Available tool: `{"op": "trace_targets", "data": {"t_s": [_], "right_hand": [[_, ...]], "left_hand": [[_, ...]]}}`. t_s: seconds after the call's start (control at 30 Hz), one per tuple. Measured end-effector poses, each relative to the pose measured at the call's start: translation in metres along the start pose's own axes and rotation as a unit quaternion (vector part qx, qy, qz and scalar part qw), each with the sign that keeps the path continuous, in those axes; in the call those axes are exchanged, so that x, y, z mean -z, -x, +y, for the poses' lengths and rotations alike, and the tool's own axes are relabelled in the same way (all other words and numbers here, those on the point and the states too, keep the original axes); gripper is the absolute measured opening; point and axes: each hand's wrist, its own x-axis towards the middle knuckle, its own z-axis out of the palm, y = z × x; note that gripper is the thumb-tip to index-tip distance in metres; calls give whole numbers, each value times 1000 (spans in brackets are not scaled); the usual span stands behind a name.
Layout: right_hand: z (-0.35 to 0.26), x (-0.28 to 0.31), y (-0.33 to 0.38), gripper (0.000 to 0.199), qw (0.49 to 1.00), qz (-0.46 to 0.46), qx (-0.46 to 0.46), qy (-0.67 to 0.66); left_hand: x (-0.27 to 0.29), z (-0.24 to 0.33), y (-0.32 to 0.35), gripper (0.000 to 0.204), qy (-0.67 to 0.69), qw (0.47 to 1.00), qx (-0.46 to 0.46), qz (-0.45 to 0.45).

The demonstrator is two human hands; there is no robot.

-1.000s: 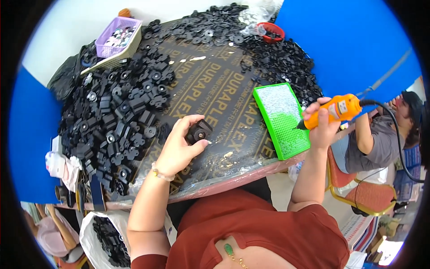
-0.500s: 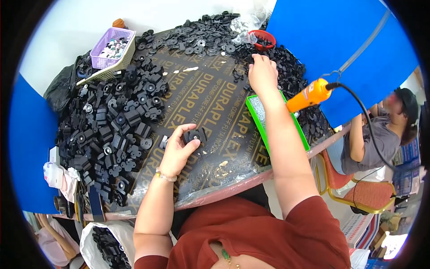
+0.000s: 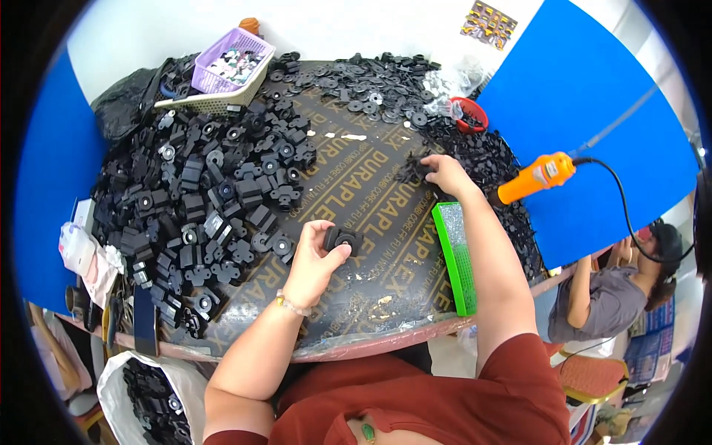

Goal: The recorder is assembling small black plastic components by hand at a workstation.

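My left hand (image 3: 315, 259) is closed around a black plastic part (image 3: 345, 239) with a round metal centre, held over the bare middle of the table. Its thumb presses the near side of the part. My right hand (image 3: 449, 178) is at the left edge of a heap of small black pieces (image 3: 489, 159), fingers bent down among them. Whatever its fingertips pinch is too small to make out. Just below that hand, partly behind my right forearm, lies a green tray (image 3: 447, 245) of tiny silvery pieces.
A large heap of black plastic parts (image 3: 193, 185) covers the table's left. Black discs (image 3: 371, 81) lie at the back, beside a red bowl (image 3: 469, 115). An orange electric screwdriver (image 3: 538, 178) hangs right of my forearm. A purple basket (image 3: 234, 59) stands back left; another person (image 3: 608, 297) sits at right.
My right hand has come nearer to me, from deeper in the small-piece heap to its left edge. My left hand still holds the black part. The whole view has shifted.
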Motion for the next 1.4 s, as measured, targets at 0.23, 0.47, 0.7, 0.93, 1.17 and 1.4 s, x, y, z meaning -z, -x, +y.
{"op": "trace_targets", "data": {"t_s": [0.23,0.47,0.7,0.93,1.17,1.4], "right_hand": [[-28,8,20,39,980,20,16,-197],[-91,14,60,34,950,-4,28,-311],[-162,-5,112,24,799,-202,22,-566],[-162,-27,116,22,819,-154,27,-552],[-160,-29,120,23,835,-139,23,-532],[-154,-27,119,27,857,-155,29,-491]], "left_hand": [[0,3,-6,37,89,993,67,-48],[-1,2,-7,41,206,973,88,-61],[0,-2,-7,43,196,976,60,-68],[0,3,-8,43,201,976,61,-51],[0,1,-6,41,170,983,44,-47],[0,4,-5,46,128,989,50,-47]]}}
